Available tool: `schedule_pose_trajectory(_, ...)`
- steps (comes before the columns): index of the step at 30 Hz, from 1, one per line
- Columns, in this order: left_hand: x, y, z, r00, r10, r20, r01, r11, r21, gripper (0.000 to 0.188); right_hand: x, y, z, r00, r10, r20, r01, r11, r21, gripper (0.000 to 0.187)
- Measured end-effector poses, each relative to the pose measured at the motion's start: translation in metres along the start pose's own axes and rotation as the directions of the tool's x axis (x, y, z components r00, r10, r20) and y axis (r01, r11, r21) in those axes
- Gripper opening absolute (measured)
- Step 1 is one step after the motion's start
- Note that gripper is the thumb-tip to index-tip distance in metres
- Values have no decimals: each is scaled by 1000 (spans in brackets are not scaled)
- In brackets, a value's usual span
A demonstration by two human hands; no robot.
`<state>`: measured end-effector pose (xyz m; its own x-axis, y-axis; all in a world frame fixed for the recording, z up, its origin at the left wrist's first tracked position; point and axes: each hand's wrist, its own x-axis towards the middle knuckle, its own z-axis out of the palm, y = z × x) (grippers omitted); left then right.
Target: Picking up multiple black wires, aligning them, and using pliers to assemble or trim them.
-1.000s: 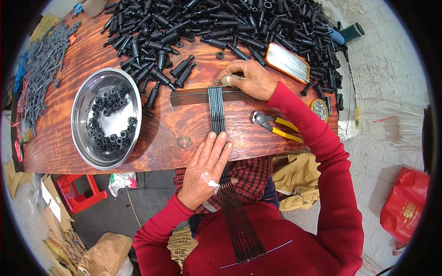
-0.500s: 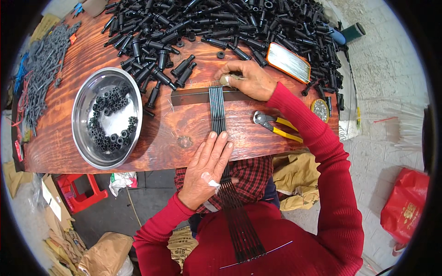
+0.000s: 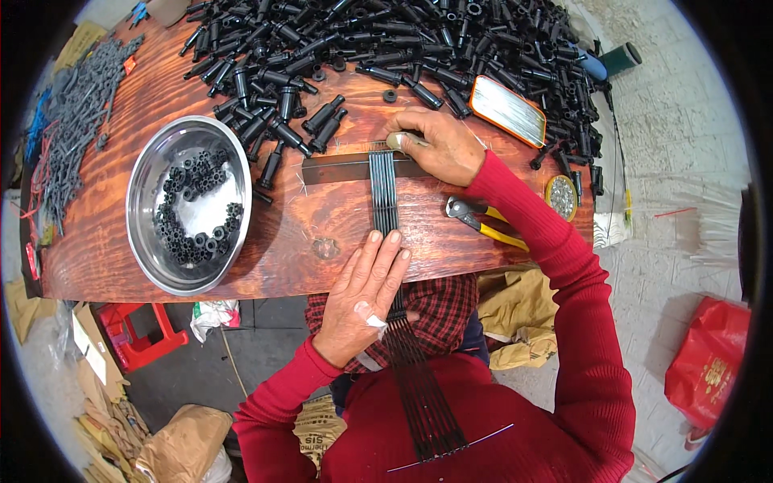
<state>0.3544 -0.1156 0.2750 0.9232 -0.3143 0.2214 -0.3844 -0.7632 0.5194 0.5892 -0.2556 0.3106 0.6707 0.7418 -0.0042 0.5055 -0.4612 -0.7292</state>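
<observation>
A flat band of thin black strands (image 3: pixel 384 189) runs from a dark metal bar (image 3: pixel 338 169) over the table edge and down my front, fanning out to a thin rod (image 3: pixel 483 438). My left hand (image 3: pixel 362 294) lies with fingers stretched flat on the band at the table's near edge; a white patch is on its back. My right hand (image 3: pixel 443 145) is closed at the bar's far side, by the strands' ends. A tan covering wraps its thumb. Fine wire tips stick up there, and what the fingers pinch is too small to make out.
End-cutting pliers with yellow handles (image 3: pixel 487 221) lie right of the band. To the left stands a steel bowl (image 3: pixel 137 209) of small black rings. Black tubular parts (image 3: pixel 386 40) heap at the back, near an orange-rimmed tray (image 3: pixel 507 110) and a round tin (image 3: pixel 561 198).
The whole view has shifted very slightly. My right hand's fingers have moved a little at the bar; my left hand stays flat on the strands.
</observation>
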Motion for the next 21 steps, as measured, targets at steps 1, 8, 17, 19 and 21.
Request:
schedule_pose_trajectory(1,0,0,0,1000,0,5,0,1000,4,89,0,-1,0,1000,0,0,0,1000,0,19)
schedule_pose_trajectory(8,1,0,0,1000,-2,4,2,1000,3,89,-1,-3,0,999,-28,-20,28,999,25,24)
schedule_pose_trajectory(17,-1,-1,1,1000,3,-5,-3,1000,2,90,8,4,6,1000,-28,-1,28,996,83,38)
schedule_pose_trajectory(19,0,-1,1,1000,11,16,-12,999,43,92,13,12,9,1000,5,-7,-3,973,231,40)
schedule_pose_trajectory(21,0,1,1,1000,5,5,-5,1000,15,93,17,12,6,993,-4,-117,68,833,549,39)
